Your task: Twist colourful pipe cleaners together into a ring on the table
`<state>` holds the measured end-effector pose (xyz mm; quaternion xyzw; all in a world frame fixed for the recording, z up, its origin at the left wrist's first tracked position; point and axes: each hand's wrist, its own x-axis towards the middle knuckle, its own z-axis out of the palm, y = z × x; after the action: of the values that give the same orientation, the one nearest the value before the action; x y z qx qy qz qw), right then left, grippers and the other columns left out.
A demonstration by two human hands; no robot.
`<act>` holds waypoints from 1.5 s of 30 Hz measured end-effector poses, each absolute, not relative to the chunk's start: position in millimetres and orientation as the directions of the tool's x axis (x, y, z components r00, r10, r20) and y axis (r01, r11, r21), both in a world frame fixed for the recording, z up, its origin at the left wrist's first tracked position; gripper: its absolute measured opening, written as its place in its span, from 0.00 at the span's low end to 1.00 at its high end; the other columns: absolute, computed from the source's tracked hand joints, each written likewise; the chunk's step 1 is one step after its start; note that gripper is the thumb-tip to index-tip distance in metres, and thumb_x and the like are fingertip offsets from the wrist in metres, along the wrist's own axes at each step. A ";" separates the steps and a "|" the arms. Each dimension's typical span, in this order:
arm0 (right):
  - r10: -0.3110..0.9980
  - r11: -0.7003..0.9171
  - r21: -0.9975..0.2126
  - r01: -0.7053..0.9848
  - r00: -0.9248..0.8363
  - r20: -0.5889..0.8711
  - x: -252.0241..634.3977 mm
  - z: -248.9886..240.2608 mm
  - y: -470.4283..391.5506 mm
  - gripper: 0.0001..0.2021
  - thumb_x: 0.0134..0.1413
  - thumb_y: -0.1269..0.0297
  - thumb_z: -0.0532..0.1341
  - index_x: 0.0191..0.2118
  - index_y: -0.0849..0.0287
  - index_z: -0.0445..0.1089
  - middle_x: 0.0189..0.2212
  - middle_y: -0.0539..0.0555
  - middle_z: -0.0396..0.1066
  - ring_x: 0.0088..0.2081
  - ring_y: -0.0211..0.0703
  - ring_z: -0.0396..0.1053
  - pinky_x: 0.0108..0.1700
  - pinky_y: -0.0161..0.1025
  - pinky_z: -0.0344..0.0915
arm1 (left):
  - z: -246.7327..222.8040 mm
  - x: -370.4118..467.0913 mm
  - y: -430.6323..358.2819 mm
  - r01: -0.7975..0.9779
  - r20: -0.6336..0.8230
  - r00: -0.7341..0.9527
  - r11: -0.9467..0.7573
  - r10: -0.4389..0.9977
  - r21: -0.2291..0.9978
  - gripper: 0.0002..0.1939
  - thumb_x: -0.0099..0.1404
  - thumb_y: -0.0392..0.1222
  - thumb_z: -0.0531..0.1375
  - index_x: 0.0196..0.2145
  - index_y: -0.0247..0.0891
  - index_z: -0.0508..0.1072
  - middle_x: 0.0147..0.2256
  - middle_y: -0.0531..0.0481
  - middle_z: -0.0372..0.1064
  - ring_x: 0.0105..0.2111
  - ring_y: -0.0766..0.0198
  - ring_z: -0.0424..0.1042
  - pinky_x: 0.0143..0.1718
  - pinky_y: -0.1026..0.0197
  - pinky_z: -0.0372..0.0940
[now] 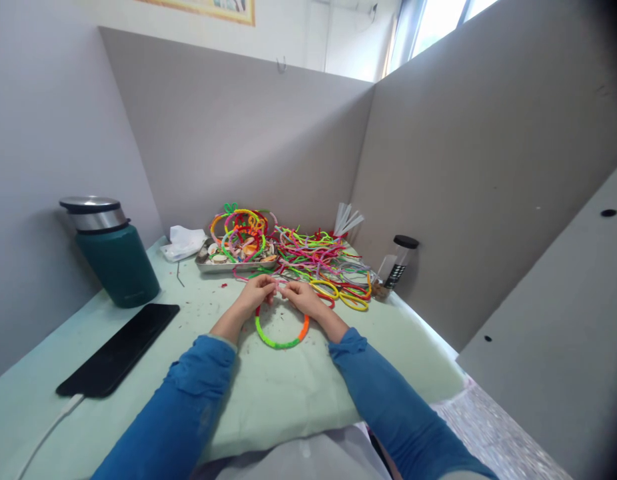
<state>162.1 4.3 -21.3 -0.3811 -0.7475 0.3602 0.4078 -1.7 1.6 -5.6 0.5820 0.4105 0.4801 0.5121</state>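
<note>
Both hands meet over the table at the far side of a ring of coloured pipe cleaners [280, 345], which is green, orange and red where it shows. My left hand [257, 295] pinches a pink pipe cleaner [278, 287] at the top of this ring. From the other side my right hand [299, 296] has its fingers closed on the same pink stretch. The fingertips nearly touch, and how the pink strand is joined there is hidden. Just beyond the hands lies a heap of loose pipe cleaners [313, 252], with yellow loops [353, 301] beside my right hand.
A metal tray [228, 268] holds shells and several pipe-cleaner rings. White strips [346, 221] stand behind the heap. At right leans a clear jar [399, 263] with a black lid. On the left are a teal tumbler [116, 260], a black phone [121, 350] on a cable and a white bag [183, 241].
</note>
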 end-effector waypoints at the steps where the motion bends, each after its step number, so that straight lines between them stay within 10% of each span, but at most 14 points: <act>1: 0.864 0.449 -0.849 0.278 -0.378 0.333 162.1 -21.2 4.3 0.20 0.53 0.48 0.56 0.23 0.62 0.64 0.16 0.46 0.55 0.21 0.33 0.51 0.24 0.31 0.49 | -5.1 -1.5 1.2 -0.012 0.134 0.203 -0.134 0.970 0.991 0.15 0.48 0.46 0.64 0.28 0.35 0.66 0.19 0.57 0.63 0.15 0.70 0.63 0.18 0.65 0.58; 45: 0.860 0.453 -0.850 0.269 -0.384 0.336 162.9 -24.7 7.4 0.14 0.53 0.58 0.56 0.24 0.62 0.66 0.15 0.46 0.56 0.22 0.33 0.53 0.25 0.31 0.51 | -5.7 -2.2 -0.1 0.092 0.189 0.239 -0.216 0.952 0.972 0.17 0.51 0.52 0.63 0.29 0.36 0.65 0.16 0.59 0.60 0.14 0.71 0.59 0.16 0.67 0.54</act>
<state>162.9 7.4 -24.7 -0.3768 -0.7487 0.3628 0.4073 -2.2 -0.1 -5.7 0.6316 0.4135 0.4575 0.4699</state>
